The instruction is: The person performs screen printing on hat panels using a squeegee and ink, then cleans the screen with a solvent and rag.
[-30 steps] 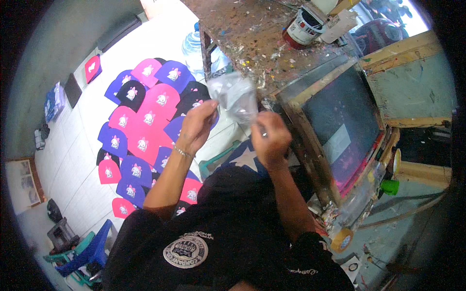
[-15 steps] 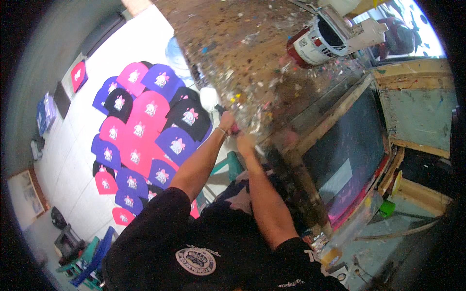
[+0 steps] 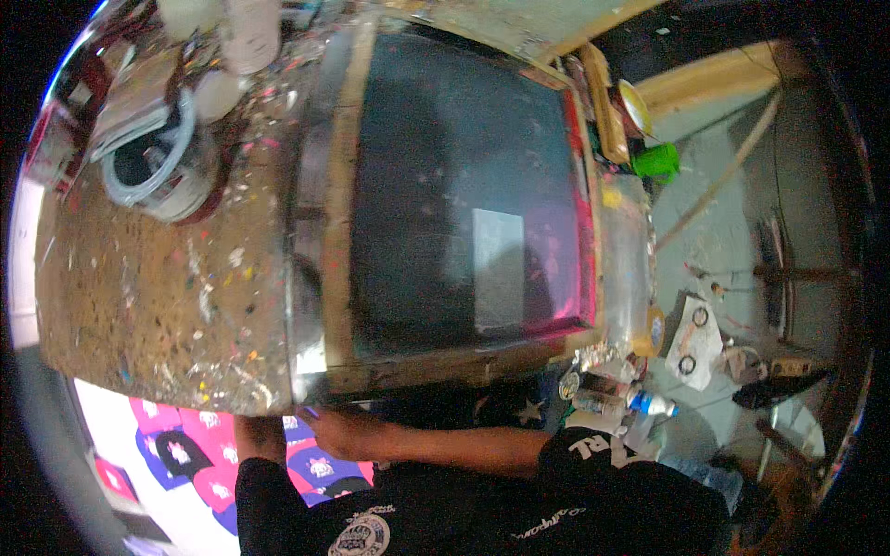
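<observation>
One wood-framed screen is lying along the right edge of one tabletop. Below the screen's near-left corner, one right hand is blurring; whether it is pinching anything, I cannot tell. The left hand is hiding, so its state is unreadable. One tub is standing toward the tabletop's far edge. Beyond the near edge, overlapping cloths are lying uncounted, partly covered. Unlike half a second earlier, the screen is filling mid-view and fewer cloths are showing.
</observation>
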Action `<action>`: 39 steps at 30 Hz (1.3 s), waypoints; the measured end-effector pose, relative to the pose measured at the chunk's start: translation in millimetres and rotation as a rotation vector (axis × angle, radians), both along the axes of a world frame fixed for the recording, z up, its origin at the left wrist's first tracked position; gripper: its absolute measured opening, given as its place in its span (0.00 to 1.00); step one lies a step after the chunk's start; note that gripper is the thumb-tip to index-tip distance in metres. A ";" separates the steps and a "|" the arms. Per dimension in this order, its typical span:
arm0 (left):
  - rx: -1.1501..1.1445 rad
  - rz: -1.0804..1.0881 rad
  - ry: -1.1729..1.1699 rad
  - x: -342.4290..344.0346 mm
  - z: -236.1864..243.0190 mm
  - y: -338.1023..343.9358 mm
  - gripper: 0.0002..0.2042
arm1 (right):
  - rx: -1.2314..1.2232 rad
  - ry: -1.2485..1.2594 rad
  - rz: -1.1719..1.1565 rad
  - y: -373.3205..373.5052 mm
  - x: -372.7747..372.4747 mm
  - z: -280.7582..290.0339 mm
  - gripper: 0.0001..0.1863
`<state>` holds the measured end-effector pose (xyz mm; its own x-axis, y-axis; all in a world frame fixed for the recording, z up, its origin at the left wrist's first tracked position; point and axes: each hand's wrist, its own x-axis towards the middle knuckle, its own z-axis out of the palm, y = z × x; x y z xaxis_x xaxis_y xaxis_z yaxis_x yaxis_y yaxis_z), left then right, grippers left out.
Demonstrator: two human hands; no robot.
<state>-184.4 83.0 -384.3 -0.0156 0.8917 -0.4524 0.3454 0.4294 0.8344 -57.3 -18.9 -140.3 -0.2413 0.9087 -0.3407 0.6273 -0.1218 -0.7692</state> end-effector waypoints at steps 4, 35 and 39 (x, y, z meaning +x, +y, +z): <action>0.114 -0.114 0.161 -17.2 18.0 -18.0 0.13 | 0.333 0.021 0.001 -37.0 25.3 56.5 0.26; 0.703 -0.444 0.419 8.3 267.3 -111.3 0.18 | 0.165 -0.918 -1.133 -274.1 650.4 113.2 0.11; 0.738 -0.509 0.303 13.6 297.7 -106.7 0.23 | 0.298 -0.902 -1.116 -284.5 660.6 101.1 0.08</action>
